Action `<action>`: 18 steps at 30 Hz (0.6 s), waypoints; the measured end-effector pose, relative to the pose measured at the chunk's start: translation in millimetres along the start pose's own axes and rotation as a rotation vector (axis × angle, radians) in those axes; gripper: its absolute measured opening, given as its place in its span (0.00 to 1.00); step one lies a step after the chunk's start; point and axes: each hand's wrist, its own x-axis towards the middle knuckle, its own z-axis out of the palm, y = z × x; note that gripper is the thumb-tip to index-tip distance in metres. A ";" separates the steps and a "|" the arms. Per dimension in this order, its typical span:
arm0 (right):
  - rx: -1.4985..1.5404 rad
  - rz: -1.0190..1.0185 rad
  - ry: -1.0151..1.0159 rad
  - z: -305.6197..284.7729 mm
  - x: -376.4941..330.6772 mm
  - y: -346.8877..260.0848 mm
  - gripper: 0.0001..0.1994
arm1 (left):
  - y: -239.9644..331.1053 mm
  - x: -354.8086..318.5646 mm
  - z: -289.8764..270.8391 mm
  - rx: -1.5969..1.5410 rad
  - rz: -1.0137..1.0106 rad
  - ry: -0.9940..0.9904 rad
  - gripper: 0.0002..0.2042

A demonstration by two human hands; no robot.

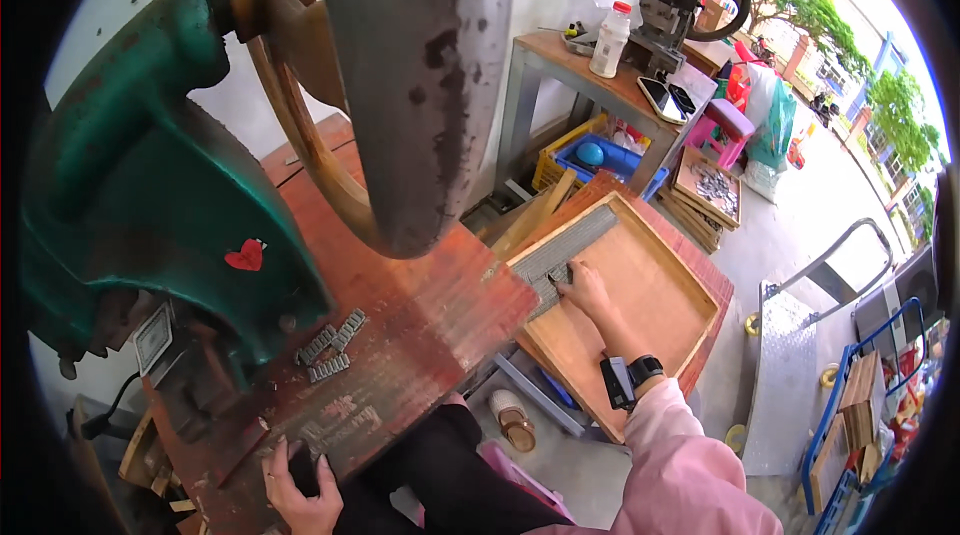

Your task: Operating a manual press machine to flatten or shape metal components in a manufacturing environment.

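Note:
My right hand (590, 293) reaches into a shallow wooden tray (655, 280). Its fingers are closed at the edge of tightly packed rows of small grey metal pieces (570, 247); what lies in the fingertips is too small to tell. At the lower left, my left hand (300, 495) rests by the near edge of the reddish worktable (400, 310), thumb and fingers around a dark rounded object (303, 467). Several short grey metal strips with slots (330, 343) lie on the tabletop beside a green cast machine (160, 195).
A large grey wheel (420, 85) of the machine looms overhead. Behind stands a bench (555, 53) with a bottle (610, 40), phones (662, 98) and a small press (672, 5). A flat trolley (780, 375) is at the right. A sandal (512, 420) shows below the tray.

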 end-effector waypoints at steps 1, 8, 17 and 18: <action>-0.022 -0.018 0.004 -2.0 -1.1 -1.4 0.24 | 0.9 0.6 1.1 -0.003 0.001 -0.003 0.21; 0.153 -0.122 0.134 41.0 -19.5 -20.2 0.20 | -8.4 -8.0 4.9 0.070 -0.003 0.011 0.23; 0.615 -0.111 0.136 22.1 -50.4 -28.8 0.16 | -16.7 -44.2 -17.0 -0.180 0.072 0.383 0.13; 0.545 -0.127 0.205 24.0 -56.8 -30.6 0.16 | -21.8 -66.1 -35.7 -0.092 0.016 0.405 0.13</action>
